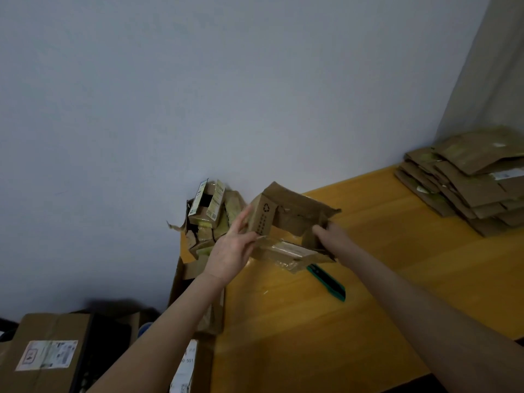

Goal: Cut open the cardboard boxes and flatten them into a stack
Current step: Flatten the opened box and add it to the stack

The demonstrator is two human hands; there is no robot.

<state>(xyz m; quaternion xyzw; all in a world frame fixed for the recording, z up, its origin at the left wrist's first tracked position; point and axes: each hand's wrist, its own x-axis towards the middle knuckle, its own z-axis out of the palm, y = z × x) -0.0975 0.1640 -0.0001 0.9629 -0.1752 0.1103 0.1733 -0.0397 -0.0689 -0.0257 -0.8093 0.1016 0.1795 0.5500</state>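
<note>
Pale grey-blue wall backs a yellow wooden table (382, 251), with a beige curtain (490, 66) hanging at the far right. Above the table's middle, both hands hold a small brown cardboard box with torn-open flaps (295, 217), tilted so that its hollow faces the camera. The left hand (229, 248) is spread, its straight fingers laid flat against the box's left side panel, the one printed with a recycling mark. The right hand (329, 234) is curled round the box's right wall, gripping it. Just beneath the box, a green utility knife (329, 282) lies on the table. A stack of flattened brown cardboard sheets (465, 191) sits at the far right. A heap of small uncut boxes (209, 214) crowds the far left corner against the wall. A large brown labelled carton (51, 350) stands lower left, off the table.
</note>
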